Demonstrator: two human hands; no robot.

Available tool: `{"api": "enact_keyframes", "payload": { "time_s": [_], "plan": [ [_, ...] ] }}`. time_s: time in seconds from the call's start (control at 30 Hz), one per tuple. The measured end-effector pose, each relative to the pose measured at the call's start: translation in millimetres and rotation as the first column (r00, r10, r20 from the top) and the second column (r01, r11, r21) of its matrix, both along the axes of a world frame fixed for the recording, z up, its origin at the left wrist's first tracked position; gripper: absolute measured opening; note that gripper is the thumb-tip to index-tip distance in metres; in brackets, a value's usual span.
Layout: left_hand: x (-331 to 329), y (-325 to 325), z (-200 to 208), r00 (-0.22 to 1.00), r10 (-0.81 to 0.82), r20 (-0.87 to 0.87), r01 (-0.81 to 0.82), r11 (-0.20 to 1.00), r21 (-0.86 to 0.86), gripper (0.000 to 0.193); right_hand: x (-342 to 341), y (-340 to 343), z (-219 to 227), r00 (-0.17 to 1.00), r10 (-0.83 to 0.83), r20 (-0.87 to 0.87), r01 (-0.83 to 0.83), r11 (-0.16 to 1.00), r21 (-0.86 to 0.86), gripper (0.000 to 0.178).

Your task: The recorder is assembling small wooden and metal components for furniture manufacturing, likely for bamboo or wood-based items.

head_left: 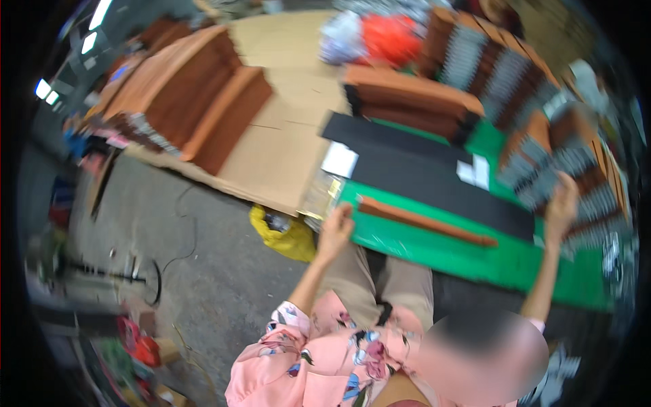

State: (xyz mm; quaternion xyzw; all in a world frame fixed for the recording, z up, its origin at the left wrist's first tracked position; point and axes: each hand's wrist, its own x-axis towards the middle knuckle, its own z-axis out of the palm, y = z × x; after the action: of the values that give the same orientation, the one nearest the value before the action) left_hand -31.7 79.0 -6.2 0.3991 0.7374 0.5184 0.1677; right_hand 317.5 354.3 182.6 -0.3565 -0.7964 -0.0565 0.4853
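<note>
We count one long brown strip (427, 221) lying on the green mat (434, 251), just in front of two black sheets (434, 180) laid side by side, and at least four stacks of brown strips around them. Our left hand (336, 230) rests at the mat's near left corner beside the strip's end, fingers curled, though we cannot tell whether they grip anything. Our right hand (561, 203) reaches up to the stack (569, 169) at right, fingers against it; a yellow bag (285, 234) sags on the floor, contents unclear.
</note>
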Motion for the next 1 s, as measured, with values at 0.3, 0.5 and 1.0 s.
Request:
{"api": "enact_keyframes", "payload": {
  "time_s": [0.3, 0.5, 1.0],
  "plan": [
    [17, 28, 24, 0.977, -0.156, 0.148, 0.156, 0.988, 0.008, 0.050, -2, -93, -129, 0.969, 0.098, 0.226, 0.022, 0.880, -0.475, 0.041],
    [23, 41, 24, 0.992, -0.128, -0.003, 0.128, 0.992, 0.002, 0.039, 11, -91, -140, 0.885, 0.106, 0.452, 0.165, 0.838, -0.520, 0.039],
    [-24, 40, 33, 0.982, -0.190, 0.017, 0.187, 0.977, 0.099, 0.038, -241, -35, -93, 0.630, 0.713, 0.307, -0.383, 0.629, -0.676, 0.022]
  ]
}}
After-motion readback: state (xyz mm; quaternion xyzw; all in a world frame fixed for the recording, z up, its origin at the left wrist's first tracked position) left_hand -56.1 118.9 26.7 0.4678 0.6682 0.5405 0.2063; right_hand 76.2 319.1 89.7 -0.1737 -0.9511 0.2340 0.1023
